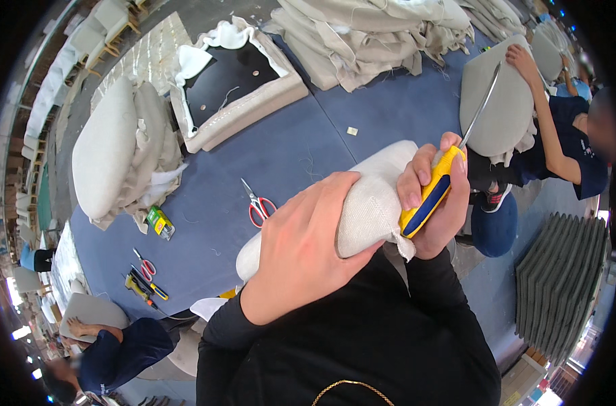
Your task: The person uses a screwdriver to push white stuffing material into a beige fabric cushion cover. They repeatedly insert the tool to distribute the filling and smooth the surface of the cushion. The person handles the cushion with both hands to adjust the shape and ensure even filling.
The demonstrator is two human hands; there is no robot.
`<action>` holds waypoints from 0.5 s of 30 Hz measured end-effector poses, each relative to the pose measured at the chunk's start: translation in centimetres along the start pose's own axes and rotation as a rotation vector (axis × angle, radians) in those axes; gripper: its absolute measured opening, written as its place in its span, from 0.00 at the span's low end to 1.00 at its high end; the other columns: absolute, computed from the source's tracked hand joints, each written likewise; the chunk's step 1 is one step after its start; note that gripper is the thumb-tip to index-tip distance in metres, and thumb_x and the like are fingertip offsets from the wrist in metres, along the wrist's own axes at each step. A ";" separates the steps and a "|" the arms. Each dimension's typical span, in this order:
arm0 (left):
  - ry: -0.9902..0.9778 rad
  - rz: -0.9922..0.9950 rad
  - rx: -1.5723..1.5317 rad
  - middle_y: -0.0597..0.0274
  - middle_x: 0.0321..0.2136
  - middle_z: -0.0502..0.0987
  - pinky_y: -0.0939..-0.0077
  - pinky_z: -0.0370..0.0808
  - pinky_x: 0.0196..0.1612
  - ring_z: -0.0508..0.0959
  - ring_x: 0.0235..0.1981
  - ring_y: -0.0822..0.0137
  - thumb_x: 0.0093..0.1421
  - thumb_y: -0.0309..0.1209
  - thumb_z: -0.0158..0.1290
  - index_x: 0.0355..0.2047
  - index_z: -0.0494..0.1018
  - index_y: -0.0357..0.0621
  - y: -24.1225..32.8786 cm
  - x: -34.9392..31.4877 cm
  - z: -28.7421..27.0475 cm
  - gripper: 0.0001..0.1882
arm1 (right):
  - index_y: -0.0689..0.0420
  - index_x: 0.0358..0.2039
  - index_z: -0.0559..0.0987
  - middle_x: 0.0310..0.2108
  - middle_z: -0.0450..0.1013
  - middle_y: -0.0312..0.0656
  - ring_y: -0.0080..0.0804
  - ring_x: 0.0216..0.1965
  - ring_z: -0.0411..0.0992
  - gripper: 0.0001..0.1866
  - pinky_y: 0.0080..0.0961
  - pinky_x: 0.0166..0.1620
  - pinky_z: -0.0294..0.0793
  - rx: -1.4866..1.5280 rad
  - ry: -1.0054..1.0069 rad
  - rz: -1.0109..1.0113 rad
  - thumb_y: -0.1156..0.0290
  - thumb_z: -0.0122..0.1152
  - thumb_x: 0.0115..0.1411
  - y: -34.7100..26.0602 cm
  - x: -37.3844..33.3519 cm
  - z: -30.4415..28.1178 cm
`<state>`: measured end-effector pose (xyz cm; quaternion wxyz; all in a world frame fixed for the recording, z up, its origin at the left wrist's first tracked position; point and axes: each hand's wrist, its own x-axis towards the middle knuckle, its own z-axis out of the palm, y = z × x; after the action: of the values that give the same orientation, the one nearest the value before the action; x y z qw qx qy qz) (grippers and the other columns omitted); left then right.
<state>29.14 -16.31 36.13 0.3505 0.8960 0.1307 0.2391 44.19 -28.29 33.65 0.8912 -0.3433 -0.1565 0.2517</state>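
My left hand (304, 247) is spread over a beige fabric-covered cushion (370, 211), thumb and fingers gripping its near side. The cushion is held close to my body, and a gathered fabric corner shows at its right end. In my right hand (450, 227) is a screwdriver-like tool (432, 195) with a yellow and blue handle. Its long thin metal shaft points up and away; the exact kind of tip is too small to tell. The fingers of the right hand wrap round the handle, right beside the cushion's corner.
On the blue table (254, 155) lie red-handled scissors (259, 208), a second pair (146, 268), a cutter (158, 291) and a small green-yellow package (160, 223). Upholstered pieces (119, 149), a padded frame (254, 111) and piled fabric (382, 40) stand farther off. Co-workers (565, 142) handle seats at both sides.
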 end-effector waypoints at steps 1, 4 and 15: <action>-0.008 0.020 -0.005 0.51 0.50 0.84 0.61 0.82 0.50 0.86 0.48 0.48 0.44 0.36 0.78 0.58 0.75 0.43 -0.2 0.3 -0.2 0.41 | 0.52 0.52 0.65 0.29 0.66 0.40 0.26 0.19 0.67 0.14 0.23 0.25 0.70 -0.009 0.011 -0.001 0.56 0.47 0.79 -0.1 0.0 0.1; -0.053 0.071 -0.033 0.53 0.48 0.85 0.61 0.83 0.50 0.86 0.47 0.48 0.43 0.37 0.78 0.57 0.77 0.44 -1.1 1.1 -0.8 0.39 | 0.52 0.51 0.65 0.30 0.66 0.40 0.25 0.19 0.67 0.13 0.22 0.25 0.69 -0.041 0.037 -0.016 0.56 0.47 0.79 -0.1 -0.3 0.6; -0.364 0.357 -0.442 0.51 0.46 0.86 0.61 0.81 0.51 0.87 0.46 0.49 0.44 0.48 0.78 0.51 0.82 0.42 -6.2 2.0 -4.2 0.37 | 0.52 0.43 0.64 0.24 0.67 0.42 0.32 0.21 0.65 0.18 0.25 0.29 0.67 -0.290 -0.283 0.192 0.49 0.39 0.79 -0.3 2.5 4.8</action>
<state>28.22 -8.67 35.23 0.5066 0.8350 -0.1481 0.1556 44.16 -24.54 37.55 0.7735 -0.4425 -0.2813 0.3560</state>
